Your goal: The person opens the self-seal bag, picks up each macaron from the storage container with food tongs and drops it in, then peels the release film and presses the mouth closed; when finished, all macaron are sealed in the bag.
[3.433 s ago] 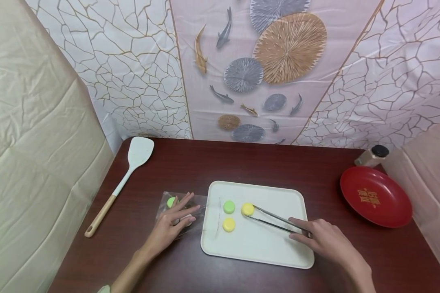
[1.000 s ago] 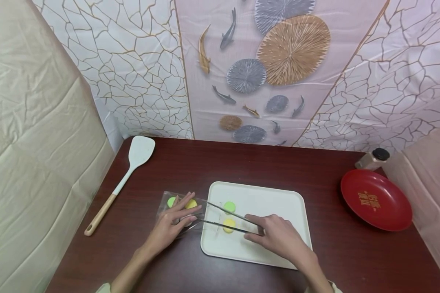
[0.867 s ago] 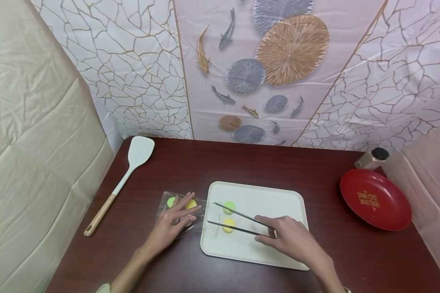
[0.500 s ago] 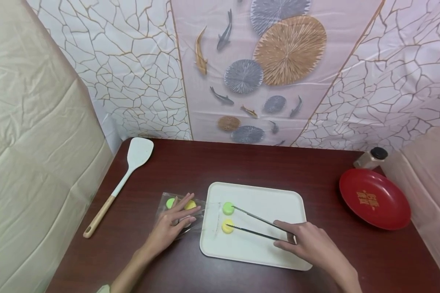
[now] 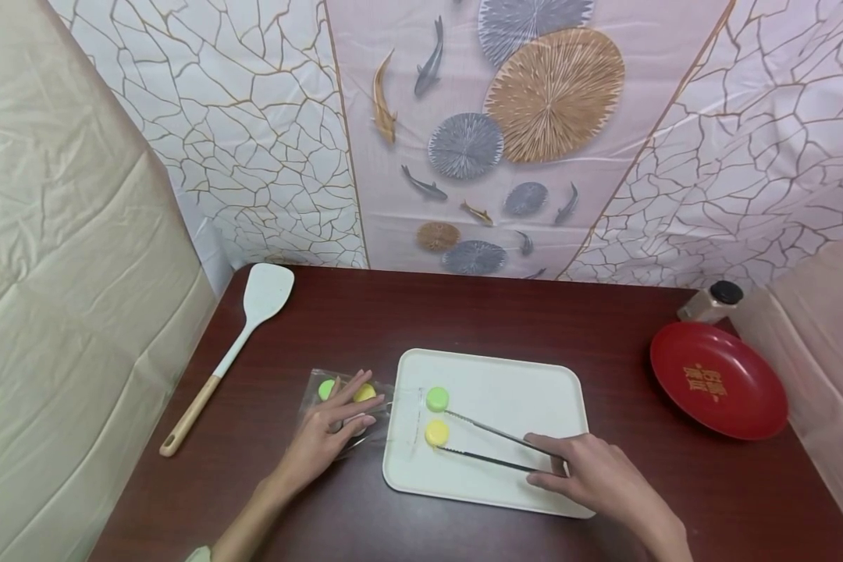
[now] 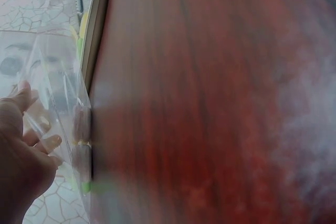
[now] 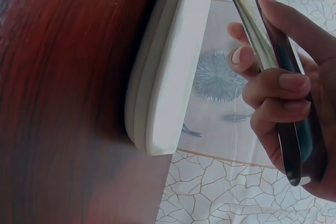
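Note:
In the head view my right hand (image 5: 597,472) grips metal tongs (image 5: 488,460) over the white tray (image 5: 520,390). Their tips are spread, one on each side of a yellow macaron (image 5: 436,433). Just behind it on the tray sits a green macaron (image 5: 437,399). My left hand (image 5: 326,429), fingers extended and spread, touches the clear plastic bag (image 5: 386,425), whose mouth overlaps the tray's left edge. Inside the bag show a green macaron (image 5: 326,389) and a yellow one (image 5: 364,393); the hand partly hides the contents. The left wrist view shows the film (image 6: 55,85) raised around the fingers.
A white spatula with a wooden handle (image 5: 195,414) lies at the left. At the right, a red plate (image 5: 738,382) leans up in front of a black-lidded jar (image 5: 706,303). Patterned cloth (image 5: 281,156) hangs behind the dark wooden table (image 5: 337,312).
The tongs carried a yellow macaron from the tray into the bag and released it. They then drew back right and moved down around the remaining yellow macaron. The left hand stayed put.

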`<state>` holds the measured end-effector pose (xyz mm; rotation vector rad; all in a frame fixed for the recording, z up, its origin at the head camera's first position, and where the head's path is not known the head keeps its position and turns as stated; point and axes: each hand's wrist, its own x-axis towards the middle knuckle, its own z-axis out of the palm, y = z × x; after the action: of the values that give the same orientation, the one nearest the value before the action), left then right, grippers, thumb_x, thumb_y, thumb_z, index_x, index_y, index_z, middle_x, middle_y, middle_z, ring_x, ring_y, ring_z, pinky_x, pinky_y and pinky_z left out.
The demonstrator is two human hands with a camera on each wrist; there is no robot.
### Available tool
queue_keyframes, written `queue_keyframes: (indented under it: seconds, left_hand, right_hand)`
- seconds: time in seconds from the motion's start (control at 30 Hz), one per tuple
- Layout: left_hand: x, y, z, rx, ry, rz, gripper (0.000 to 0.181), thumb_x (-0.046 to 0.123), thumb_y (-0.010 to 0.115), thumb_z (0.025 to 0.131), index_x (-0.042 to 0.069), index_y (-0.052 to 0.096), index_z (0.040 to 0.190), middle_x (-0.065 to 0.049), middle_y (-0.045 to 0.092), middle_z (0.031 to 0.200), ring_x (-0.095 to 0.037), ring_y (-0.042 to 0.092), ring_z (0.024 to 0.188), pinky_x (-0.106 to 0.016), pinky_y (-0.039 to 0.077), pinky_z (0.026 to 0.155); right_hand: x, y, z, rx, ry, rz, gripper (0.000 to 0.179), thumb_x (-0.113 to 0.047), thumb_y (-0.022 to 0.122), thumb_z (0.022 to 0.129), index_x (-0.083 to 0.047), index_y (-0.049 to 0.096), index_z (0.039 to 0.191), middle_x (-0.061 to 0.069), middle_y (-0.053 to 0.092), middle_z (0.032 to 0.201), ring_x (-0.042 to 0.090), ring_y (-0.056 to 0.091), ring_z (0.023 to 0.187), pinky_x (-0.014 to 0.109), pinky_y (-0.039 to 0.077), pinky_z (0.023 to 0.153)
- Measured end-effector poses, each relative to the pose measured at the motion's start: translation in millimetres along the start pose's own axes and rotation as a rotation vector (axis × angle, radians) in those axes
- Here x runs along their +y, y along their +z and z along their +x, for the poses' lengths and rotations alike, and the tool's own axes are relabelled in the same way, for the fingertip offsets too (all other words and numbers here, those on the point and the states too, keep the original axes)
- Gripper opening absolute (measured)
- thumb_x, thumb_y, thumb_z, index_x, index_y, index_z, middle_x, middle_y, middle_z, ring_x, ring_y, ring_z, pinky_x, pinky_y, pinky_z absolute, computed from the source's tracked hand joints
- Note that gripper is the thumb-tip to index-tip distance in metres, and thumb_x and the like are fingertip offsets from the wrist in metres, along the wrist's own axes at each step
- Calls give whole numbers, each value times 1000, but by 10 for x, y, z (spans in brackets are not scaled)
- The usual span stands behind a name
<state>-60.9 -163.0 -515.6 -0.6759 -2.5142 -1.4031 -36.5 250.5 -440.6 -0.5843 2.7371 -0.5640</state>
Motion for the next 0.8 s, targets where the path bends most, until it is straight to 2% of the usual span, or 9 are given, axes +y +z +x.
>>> queue_keyframes:
  seconds: [0.37, 0.63, 0.8]
  left_hand:
    - [15, -7, 2, -4, -11, 7, 35, 9, 80, 99, 11, 80, 134, -21, 59, 159, -42, 51, 153, -46, 24, 136]
    - [14, -6, 0, -8, -18, 0, 35, 9, 80, 99, 11, 80, 135, -21, 59, 160, -41, 51, 154, -44, 23, 136]
    - [7, -7, 0, -7, -14, -7, 36, 9, 80, 99, 10, 80, 135, -22, 59, 160, -42, 50, 154, -41, 21, 137]
  right_hand:
    - [-8, 97, -2, 15, -37, -6, 45, -39, 91, 89, -21, 81, 129, -24, 49, 68, -6, 40, 62, 23, 36, 54]
    - [5, 97, 28, 29, -107, -17, 40, -36, 88, 93, -16, 82, 127, -23, 50, 66, -6, 40, 61, 21, 37, 55]
    - [14, 40, 35, 22, -86, -34, 43, -39, 86, 95, -15, 81, 130, -22, 52, 68, -5, 41, 61, 21, 38, 55]
